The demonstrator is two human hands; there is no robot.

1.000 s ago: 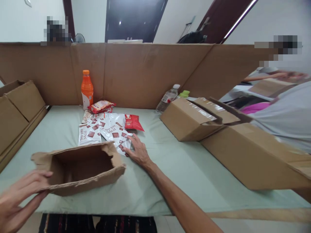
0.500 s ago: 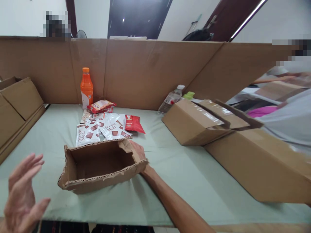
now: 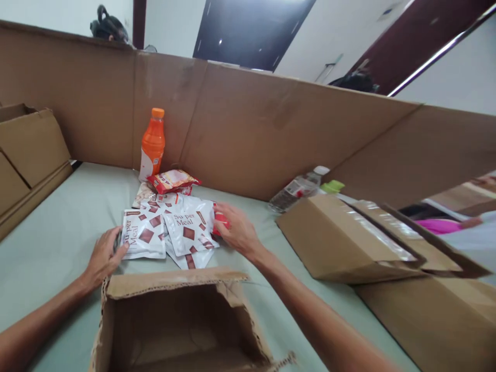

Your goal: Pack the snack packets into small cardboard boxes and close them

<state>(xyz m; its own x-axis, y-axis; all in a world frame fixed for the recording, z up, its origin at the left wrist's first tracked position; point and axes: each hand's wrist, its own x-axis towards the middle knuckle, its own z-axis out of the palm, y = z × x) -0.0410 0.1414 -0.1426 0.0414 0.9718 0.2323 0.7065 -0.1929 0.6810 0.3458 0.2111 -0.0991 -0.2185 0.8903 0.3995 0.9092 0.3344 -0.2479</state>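
My left hand [image 3: 104, 257] is at the left edge of a white "Super Meal" packet [image 3: 144, 235], thumb touching it and fingers apart. On the other side of the pile, my right hand [image 3: 237, 231] has its fingers and thumb around a red packet [image 3: 220, 218], mostly covered by the hand. Another white "Super Meal" packet [image 3: 189, 230] lies between the hands, overlapping others. Behind these sits a red and yellow snack packet [image 3: 174, 181]. A small open cardboard box [image 3: 176, 281] with torn edges stands nearest me, its inside facing up.
An orange drink bottle [image 3: 152, 144] stands by the cardboard wall [image 3: 248, 129]. A clear bottle [image 3: 298, 191] leans at the right, beside a green cap [image 3: 332, 187]. Cardboard boxes [image 3: 341, 237] fill the right side, and another box [image 3: 34, 144] stands left. Part of a person shows at far right.
My right hand has let go of the small box and moved to the red packet. My left hand has come forward to the white packet. The box now sits closer to me.
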